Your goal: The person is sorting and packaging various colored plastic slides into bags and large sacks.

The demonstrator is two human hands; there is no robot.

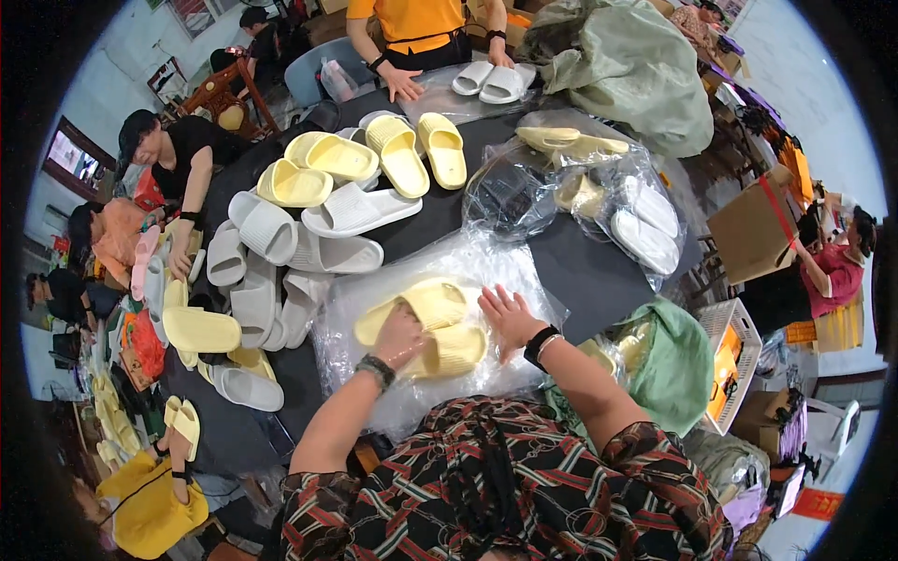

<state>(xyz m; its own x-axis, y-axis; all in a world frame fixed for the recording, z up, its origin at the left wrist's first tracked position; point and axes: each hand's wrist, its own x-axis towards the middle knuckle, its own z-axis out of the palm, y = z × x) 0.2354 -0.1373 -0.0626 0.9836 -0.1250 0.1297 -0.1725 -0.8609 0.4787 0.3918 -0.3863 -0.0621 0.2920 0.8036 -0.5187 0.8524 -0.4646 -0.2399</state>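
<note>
In front of me a pair of pale yellow slide slippers [456, 348] lies on a stack of clear plastic bags [505, 266]. My left hand [400, 337] is over the left part of the pair, its fingers curled down and closed on a slipper; the fingertips are partly hidden. Just right of the slippers, my right hand [510, 320] has its fingers spread on the plastic and holds nothing. A heap of grey slippers [257, 299] and yellow slippers [398, 154] covers the table to the left and beyond the bags.
Bagged slippers [645, 224] lie at the right on the dark table [599, 294]. A green sack [673, 365] and a white crate [744, 355] stand at my right. Across the table, a person in orange [412, 23] handles white slippers [505, 82]; others work at the left.
</note>
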